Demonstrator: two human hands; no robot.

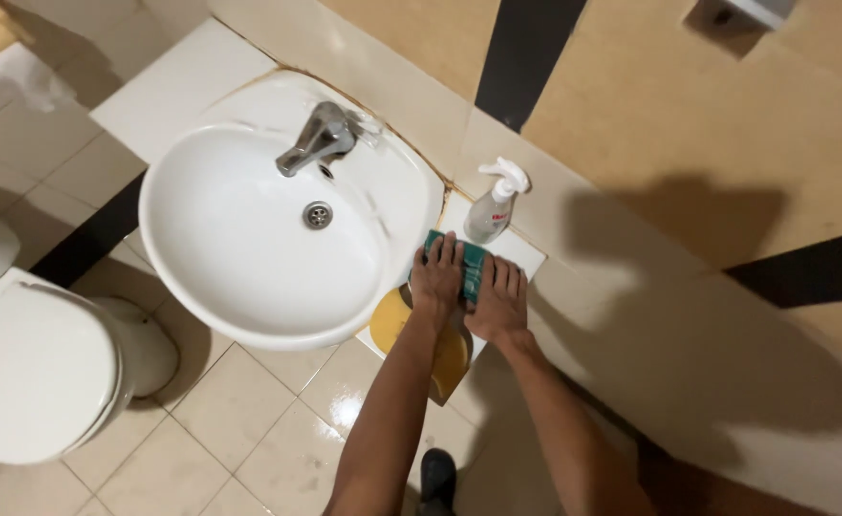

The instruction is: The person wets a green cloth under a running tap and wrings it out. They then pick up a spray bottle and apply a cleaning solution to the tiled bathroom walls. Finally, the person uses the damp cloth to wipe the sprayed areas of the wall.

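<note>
Hands press together on a green cloth [467,263] folded on the white ledge [526,256] just right of the sink [249,239]. The left hand [437,282] lies flat on the cloth's near-sink half, fingers spread and pointing toward the wall; the right hand [499,301] lies flat beside it, touching it, palm down on the cloth's other half. Neither hand is closed around anything: both are open and pushing down.

To wipe well here, I would judge that even pressure from both palms matters, with the cloth kept flat and moved along the ledge, away from the spray bottle [496,205] standing just behind the cloth against the wall, which could tip if nudged.

A yellow item [390,320] hangs below the ledge, right of the sink's front rim, partly hidden by the left forearm; what it is I cannot tell.

The sink is a white basin with 1 chrome tap [318,139] and a drain [317,215]. Left of the sink stands a white toilet [39,373] with its lid down. The floor [249,430] is pale glossy tile; the wall behind the sink is beige with dark bands.
</note>
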